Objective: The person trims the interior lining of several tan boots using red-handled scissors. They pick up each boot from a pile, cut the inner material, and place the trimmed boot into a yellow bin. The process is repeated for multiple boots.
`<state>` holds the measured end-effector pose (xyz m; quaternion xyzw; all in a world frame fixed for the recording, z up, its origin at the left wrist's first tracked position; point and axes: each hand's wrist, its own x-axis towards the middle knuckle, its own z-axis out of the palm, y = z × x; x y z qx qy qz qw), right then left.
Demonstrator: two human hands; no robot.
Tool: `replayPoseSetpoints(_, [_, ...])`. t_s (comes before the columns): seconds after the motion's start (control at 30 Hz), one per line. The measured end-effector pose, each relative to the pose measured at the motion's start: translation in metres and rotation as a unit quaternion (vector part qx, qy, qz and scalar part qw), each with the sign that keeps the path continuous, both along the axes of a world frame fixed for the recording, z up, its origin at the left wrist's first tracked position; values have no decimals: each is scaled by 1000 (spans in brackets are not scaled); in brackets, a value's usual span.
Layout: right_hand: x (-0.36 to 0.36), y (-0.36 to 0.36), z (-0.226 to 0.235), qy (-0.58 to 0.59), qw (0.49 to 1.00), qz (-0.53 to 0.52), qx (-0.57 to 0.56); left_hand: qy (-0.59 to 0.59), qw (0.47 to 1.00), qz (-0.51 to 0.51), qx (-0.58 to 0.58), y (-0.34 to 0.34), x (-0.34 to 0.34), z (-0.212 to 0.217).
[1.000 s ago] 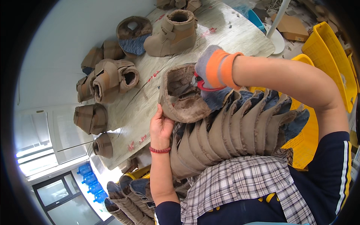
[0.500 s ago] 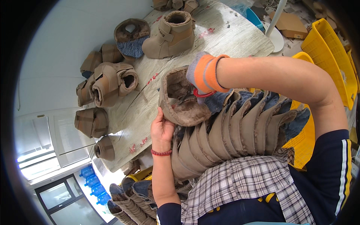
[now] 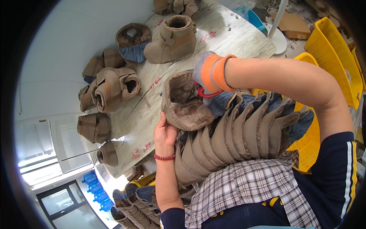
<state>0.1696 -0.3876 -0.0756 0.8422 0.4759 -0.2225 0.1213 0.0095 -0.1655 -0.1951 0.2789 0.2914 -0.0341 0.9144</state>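
A brown fleece-lined boot upper (image 3: 192, 115) is held up at the table's near edge, its opening facing me. My left hand (image 3: 166, 134) is bare and grips its lower left rim, thumb on the outside. My right hand (image 3: 209, 74) wears a grey and orange glove and is closed on red-handled scissors (image 3: 207, 94). The scissor blades reach into the upper's fleece-lined opening; their tips are hard to make out there. Next to the held piece, a long row of nested brown uppers (image 3: 232, 137) with blue-grey lining lies across my lap.
A brown boot (image 3: 171, 42) stands on the wood-patterned table (image 3: 217, 30), beside an upper with blue lining (image 3: 133, 44). More boot pieces (image 3: 108, 89) line its left side. Yellow baskets (image 3: 331, 49) stand at right. Another stack of uppers (image 3: 133, 204) sits at lower left.
The gloved right hand and scissors have shifted slightly to the right. The left hand keeps its hold on the upper. The whole view has tilted a little.
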Motion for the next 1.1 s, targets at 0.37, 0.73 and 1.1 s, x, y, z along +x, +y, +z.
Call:
replayPoseSetpoints(0.37, [-4, 8, -22, -49, 997, 52, 12, -10, 999, -30, 6, 1, -1, -1])
replayPoseSetpoints(0.73, [9, -41, 5, 42, 969, -210, 124, -47, 999, -20, -10, 4, -4, 1])
replayPoseSetpoints(1.1, [-80, -80, 74, 228, 639, -362, 639, -327, 931, -151, 64, -139, 32, 127])
